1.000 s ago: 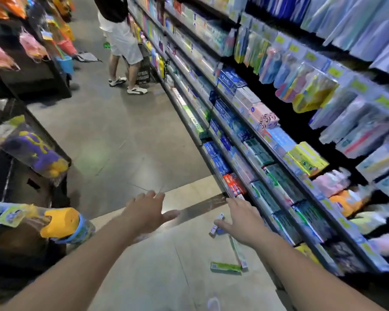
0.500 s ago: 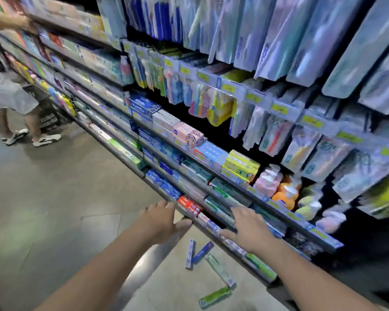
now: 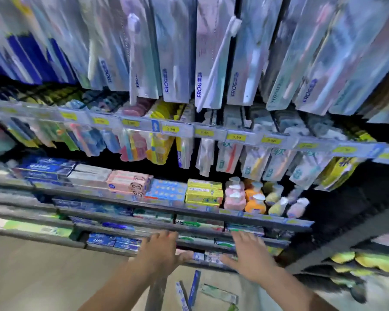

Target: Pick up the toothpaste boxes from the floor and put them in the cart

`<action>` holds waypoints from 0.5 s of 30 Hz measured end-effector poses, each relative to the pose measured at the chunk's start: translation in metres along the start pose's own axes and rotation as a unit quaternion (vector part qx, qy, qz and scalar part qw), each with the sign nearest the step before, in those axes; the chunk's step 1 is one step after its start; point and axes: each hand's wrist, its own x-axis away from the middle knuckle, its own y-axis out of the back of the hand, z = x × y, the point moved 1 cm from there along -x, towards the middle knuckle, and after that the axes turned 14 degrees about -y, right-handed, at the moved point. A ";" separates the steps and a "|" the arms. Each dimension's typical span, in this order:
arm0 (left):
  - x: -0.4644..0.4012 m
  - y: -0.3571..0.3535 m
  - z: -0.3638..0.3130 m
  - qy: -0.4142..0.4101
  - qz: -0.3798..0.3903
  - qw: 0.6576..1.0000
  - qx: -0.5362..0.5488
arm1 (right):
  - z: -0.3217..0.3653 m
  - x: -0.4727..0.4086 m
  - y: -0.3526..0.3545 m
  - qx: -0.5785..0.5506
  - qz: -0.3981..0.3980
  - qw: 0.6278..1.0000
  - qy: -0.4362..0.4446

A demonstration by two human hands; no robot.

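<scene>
We hold both our hands out in front of us, palms down, fingers straight and spread, holding nothing. Our left hand sits at about 6 o'clock in the view, its thumb reaching toward 3 o'clock; our right hand is just beside it toward 4 o'clock. Both hover in front of the low shelves of a shop rack, and we cannot tell whether they touch a shelf edge.

The toothpaste boxes lie on the floor below and between our wrists, at 6 o'clock: a dark blue box lying lengthwise away from us, a pale blue-and-white box close beside it toward 9 o'clock, and a white-and-green box slanting off toward 4 o'clock. All three rest flat, apart from our hands.

At 12 o'clock hang blurred toothbrush packs above yellow price tags. Pump bottles stand on a shelf at 3 o'clock of the boxed toothpaste
</scene>
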 end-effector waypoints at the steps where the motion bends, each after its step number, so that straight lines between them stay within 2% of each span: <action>1: -0.004 0.002 0.005 -0.012 0.008 1.000 -0.002 | 0.003 0.000 -0.001 -0.005 0.012 1.000 -0.012; 10: -0.061 -0.027 0.025 -0.053 0.088 0.994 -0.027 | -0.015 -0.013 -0.047 -0.051 0.074 0.991 -0.096; 15: -0.098 -0.103 0.032 -0.014 0.099 0.995 -0.019 | -0.047 -0.051 -0.129 -0.077 0.068 0.986 -0.129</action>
